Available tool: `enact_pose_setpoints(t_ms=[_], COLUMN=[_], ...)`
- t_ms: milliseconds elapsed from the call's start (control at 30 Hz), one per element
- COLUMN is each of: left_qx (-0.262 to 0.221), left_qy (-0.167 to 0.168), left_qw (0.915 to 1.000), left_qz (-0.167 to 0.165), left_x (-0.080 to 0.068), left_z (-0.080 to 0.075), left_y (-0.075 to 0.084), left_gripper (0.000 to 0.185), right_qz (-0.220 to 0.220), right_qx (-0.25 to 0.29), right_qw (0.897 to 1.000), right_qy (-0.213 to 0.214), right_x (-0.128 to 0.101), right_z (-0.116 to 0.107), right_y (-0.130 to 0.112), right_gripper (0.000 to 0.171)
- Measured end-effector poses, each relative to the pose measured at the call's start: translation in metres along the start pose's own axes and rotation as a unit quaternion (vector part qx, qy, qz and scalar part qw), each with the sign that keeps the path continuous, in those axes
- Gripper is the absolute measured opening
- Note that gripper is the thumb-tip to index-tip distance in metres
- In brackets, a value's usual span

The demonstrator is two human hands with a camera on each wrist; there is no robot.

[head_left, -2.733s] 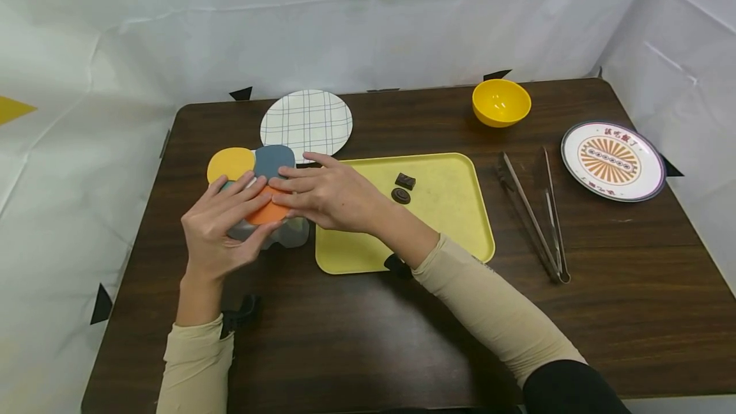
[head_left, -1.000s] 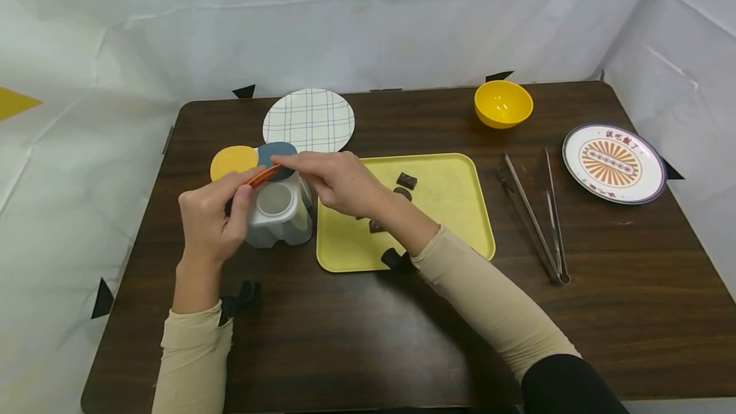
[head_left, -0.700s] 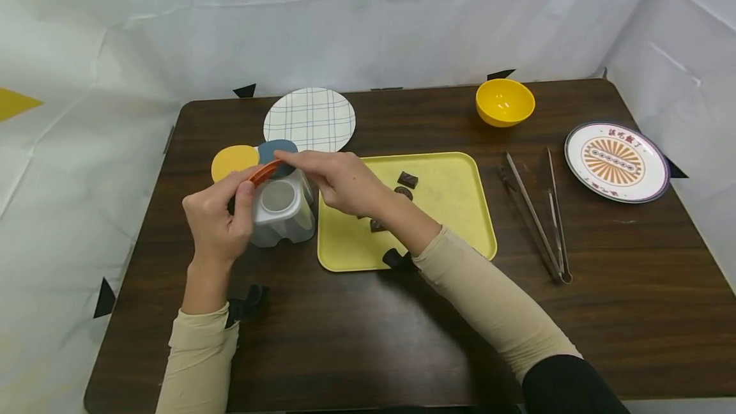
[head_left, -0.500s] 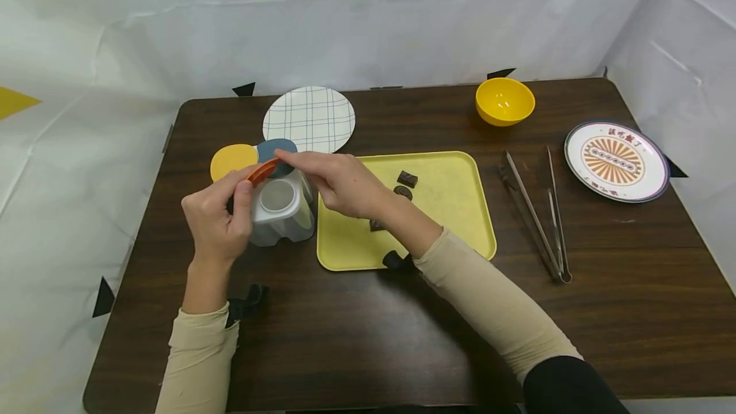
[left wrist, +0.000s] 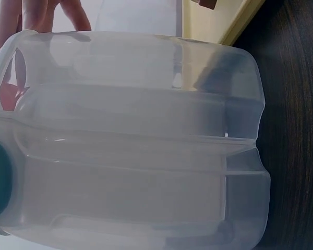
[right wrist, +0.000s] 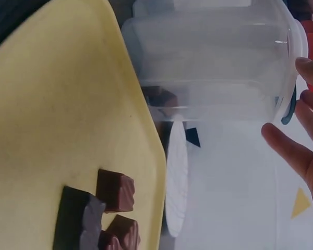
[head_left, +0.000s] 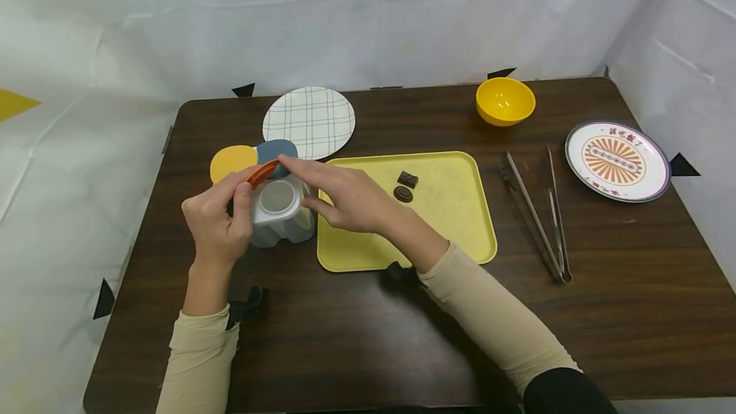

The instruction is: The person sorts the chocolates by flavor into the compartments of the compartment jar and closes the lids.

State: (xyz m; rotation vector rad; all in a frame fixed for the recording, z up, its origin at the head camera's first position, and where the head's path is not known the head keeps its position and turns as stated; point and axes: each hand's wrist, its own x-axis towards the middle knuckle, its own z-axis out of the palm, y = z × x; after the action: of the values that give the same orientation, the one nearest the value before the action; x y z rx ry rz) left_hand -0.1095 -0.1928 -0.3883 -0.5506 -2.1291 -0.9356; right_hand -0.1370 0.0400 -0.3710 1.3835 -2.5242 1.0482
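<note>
Left of centre in the frame, a person's left hand (head_left: 217,216) pinches an orange lid (head_left: 261,174) between thumb and curled fingers, tipped nearly edge-on over a clear container (head_left: 283,232) standing on the dark bench (head_left: 345,344). Tilted so, the lid leaves one round mouth (head_left: 277,196) uncovered, probably to stay clear of its rim. The right hand (head_left: 359,200), mid-frame, has straight fingers and grips nothing; its fingertips meet or nearly meet the lid's far end, perhaps to steady it; I can't tell whether they press. A yellow lid (head_left: 232,161) and a blue lid (head_left: 278,149) lie flat on the container's far corners. Just beside it, at centre, a yellow tray (head_left: 454,229) bears chocolate-like pieces (head_left: 407,179), likely set close for easy reach. Tongs (head_left: 531,213) lie splayed at right, seemingly convenient for the right arm.
</note>
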Motion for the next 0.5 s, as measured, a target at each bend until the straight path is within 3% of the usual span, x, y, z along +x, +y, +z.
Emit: enact_pose_setpoints(t_ms=[167, 300, 500], left_qx=[0.001, 0.0, 0.0], left_qy=[0.008, 0.012, 0.019], left_qw=[1.0, 0.9999, 0.9998], left_qz=[0.0, -0.001, -0.002], left_x=[-0.001, -0.002, -0.002], left_z=[0.0, 0.001, 0.001], left_y=[0.001, 0.001, 0.001], left_gripper=[0.046, 0.045, 0.044], right_qz=[0.018, 0.056, 0.128], right_qx=[-0.011, -0.02, 0.004], right_qw=[1.0, 0.998, 0.992], right_qy=[-0.016, -0.02, 0.006], right_x=[-0.01, -0.023, -0.056], right_z=[-0.003, -0.008, -0.021], right_y=[-0.003, -0.001, 0.01], right_gripper=[0.064, 0.057, 0.053])
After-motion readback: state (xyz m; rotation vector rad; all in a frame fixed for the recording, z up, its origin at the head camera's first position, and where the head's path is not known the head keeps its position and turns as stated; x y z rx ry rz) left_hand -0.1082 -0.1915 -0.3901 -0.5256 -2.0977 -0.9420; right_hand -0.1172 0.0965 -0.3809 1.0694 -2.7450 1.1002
